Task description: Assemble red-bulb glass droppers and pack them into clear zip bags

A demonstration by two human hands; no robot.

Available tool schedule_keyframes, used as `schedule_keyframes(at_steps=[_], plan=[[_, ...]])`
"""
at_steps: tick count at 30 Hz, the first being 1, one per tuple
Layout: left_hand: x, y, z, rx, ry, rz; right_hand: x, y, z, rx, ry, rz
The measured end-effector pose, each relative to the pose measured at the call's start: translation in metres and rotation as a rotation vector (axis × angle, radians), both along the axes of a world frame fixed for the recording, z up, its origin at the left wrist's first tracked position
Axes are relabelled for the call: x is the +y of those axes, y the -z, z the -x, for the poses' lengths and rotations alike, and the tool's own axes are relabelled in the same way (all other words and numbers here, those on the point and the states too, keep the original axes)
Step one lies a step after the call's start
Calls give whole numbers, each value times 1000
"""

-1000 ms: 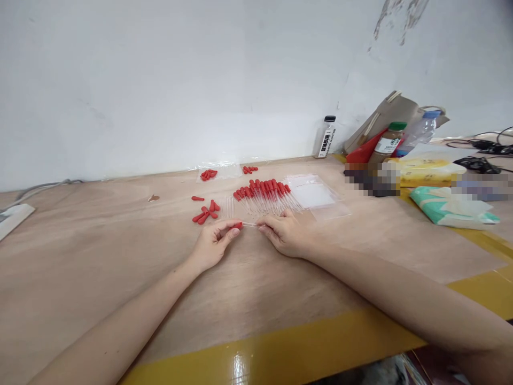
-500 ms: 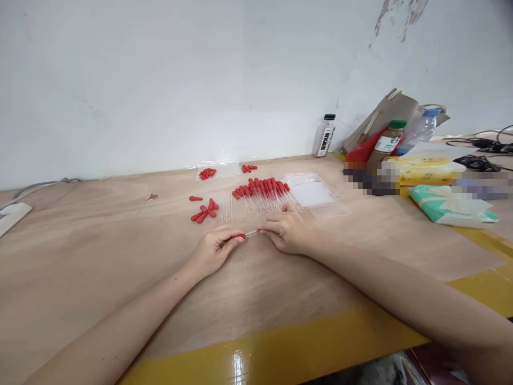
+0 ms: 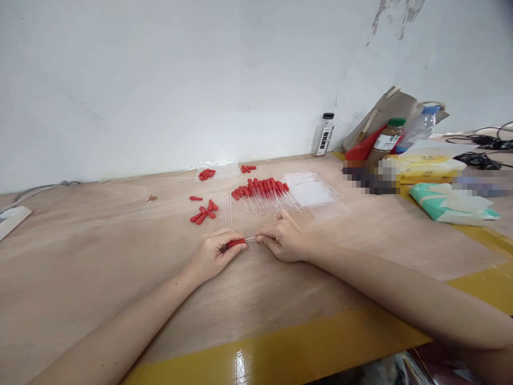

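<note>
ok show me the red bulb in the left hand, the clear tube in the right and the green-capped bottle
held bulb [image 3: 235,243]: head view, on its exposed red side
held tube [image 3: 250,239]: head view, on its bare stretch
green-capped bottle [image 3: 386,141]: head view, on its label

The red bulb [image 3: 235,243] is lying lengthwise between the left fingers [image 3: 234,235], its smooth, elongated body partly covered and its mouth end pointing right. From that mouth the slim clear tube [image 3: 250,239] is extending rightward, nearly level and rising slightly, its sides showing as thin bright lines; its other end is disappearing beneath the right fingers [image 3: 266,233]. Bulb and tube are forming one line; the depth of any insertion is remaining unreadable. Both are occupying a place between the near and far edges of the tabletop [image 3: 92,256].
</note>
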State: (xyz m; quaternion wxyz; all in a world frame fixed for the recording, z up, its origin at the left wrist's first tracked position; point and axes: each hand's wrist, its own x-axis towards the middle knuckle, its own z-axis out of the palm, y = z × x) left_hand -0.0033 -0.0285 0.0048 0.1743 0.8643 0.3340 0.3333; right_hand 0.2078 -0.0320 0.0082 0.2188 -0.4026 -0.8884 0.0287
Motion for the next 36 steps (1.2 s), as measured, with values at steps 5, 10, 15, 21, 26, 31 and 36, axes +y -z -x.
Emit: schedule_keyframes(at_steps=[5, 10, 15, 21, 26, 31, 36], plan=[[4, 0, 0, 26, -29, -26, 2, -4, 5, 7, 3, 138], [13, 0, 3, 26, -67, -135, 2, -12, 5, -91, 28, 1], [16, 3, 7, -10, -111, -167, 5, -21, -3, -183, 3, -43], [29, 13, 14, -154, -410, 2, 44, -21, -10, 166, 341, 164], [30, 11, 15, -77, -392, -16, 80, -20, 13, 221, 591, 150], [27, 4, 14, -69, -419, -92, 100, -15, 34, 145, 747, 94], [26, 7, 12, -76, -437, -71, 105, -7, 36, 102, 763, 45]])
